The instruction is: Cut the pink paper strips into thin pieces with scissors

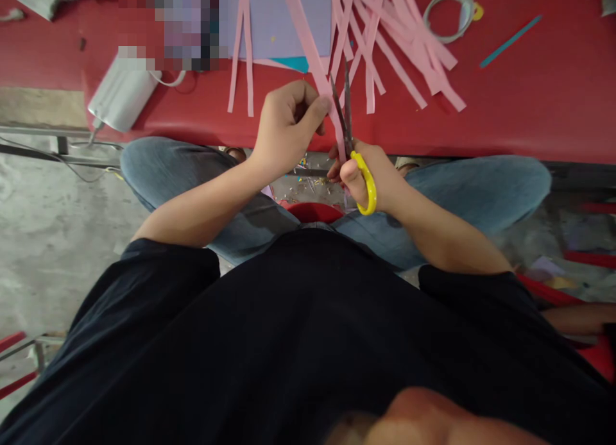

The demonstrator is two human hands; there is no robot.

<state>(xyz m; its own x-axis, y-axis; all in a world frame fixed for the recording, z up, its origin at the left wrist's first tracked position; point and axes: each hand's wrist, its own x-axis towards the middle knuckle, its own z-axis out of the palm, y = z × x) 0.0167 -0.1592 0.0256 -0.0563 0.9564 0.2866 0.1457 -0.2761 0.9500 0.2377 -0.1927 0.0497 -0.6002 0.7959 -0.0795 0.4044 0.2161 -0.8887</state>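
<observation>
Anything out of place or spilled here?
Yes, small scraps litter the floor below the red table's near edge, so it looks untidy. The pink strips on the table overlap in a loose crisscross. No damage stands out.

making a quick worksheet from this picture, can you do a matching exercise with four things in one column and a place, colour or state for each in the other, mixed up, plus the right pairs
Things
1. scissors
2. left hand
3. box with a cable
4. lone thin strip

Descriptions
A. white, on the left part of the red table
B. blue-green, toward the table's right side
C. yellow-handled, in the right hand
D. thumb against a long pink strip

Right pairs: 1-C, 2-D, 3-A, 4-B
</observation>
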